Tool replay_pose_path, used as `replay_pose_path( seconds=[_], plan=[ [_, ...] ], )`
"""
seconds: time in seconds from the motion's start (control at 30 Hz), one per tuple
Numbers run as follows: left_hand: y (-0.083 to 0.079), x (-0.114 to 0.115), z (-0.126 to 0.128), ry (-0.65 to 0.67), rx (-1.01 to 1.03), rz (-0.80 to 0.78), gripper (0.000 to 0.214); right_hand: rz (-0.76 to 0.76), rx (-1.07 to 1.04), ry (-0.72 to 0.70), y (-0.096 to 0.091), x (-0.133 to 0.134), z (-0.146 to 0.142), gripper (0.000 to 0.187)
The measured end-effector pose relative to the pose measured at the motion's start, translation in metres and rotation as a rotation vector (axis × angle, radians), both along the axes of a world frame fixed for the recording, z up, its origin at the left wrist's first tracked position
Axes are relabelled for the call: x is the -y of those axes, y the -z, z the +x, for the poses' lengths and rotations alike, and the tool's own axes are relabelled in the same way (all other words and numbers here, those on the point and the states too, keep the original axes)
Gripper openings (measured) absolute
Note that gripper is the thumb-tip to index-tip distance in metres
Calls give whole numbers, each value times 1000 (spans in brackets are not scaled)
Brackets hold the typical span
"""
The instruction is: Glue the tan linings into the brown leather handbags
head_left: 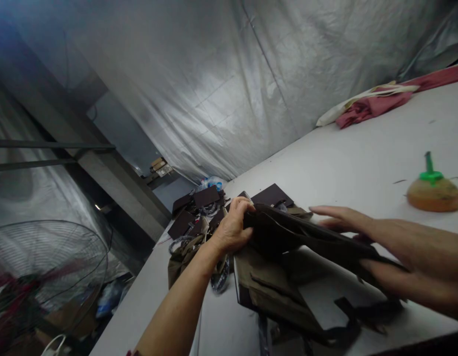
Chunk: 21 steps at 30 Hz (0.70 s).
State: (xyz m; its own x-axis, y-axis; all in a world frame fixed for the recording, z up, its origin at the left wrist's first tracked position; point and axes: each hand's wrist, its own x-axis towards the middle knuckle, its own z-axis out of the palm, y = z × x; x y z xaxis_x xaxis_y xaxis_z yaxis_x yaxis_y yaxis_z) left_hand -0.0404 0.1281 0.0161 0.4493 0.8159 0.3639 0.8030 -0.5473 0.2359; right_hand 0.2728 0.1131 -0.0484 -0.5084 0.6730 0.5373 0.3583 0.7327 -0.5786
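My left hand (234, 225) is closed on the far edge of a dark brown fabric piece (303, 237) that I hold above the white table (362, 158). My right hand (365, 237) has its fingers stretched out along the same piece, which runs between thumb and fingers near the palm. Under it lie olive and brown fabric pieces (273, 291) with a dark strap (347, 316).
A pile of dark brown panels and straps (199, 207) sits at the table's far end. An orange-brown bottle with a green nozzle (434, 190) stands at right. Red and cream cloth (377, 101) lies at the back. A standing fan (39, 277) is off the table at left.
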Motion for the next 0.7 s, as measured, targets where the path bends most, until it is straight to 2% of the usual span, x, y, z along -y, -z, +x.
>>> replay_pose_path(
  seconds=[0.07,0.13,0.2,0.3,0.4,0.5,0.7],
  plan=[
    [0,-9,4,6,28,-4,41,-84,33,-28,-9,-16,10,66],
    [-1,-15,10,10,56,-14,31,-144,20,68,-16,-29,17,59],
    [-2,-21,17,-8,74,-21,21,-141,-2,169,-21,-40,20,47],
    [-7,-27,27,-70,64,-3,7,-142,-38,207,-23,-53,19,31],
    [-11,-31,33,-120,41,9,7,-217,-106,195,-23,-66,18,32],
    [-13,-31,33,-147,46,20,12,-284,-174,119,-20,-80,21,36],
    [-10,-29,27,-203,88,61,18,-319,-204,17,-11,-104,17,44]
  ],
)
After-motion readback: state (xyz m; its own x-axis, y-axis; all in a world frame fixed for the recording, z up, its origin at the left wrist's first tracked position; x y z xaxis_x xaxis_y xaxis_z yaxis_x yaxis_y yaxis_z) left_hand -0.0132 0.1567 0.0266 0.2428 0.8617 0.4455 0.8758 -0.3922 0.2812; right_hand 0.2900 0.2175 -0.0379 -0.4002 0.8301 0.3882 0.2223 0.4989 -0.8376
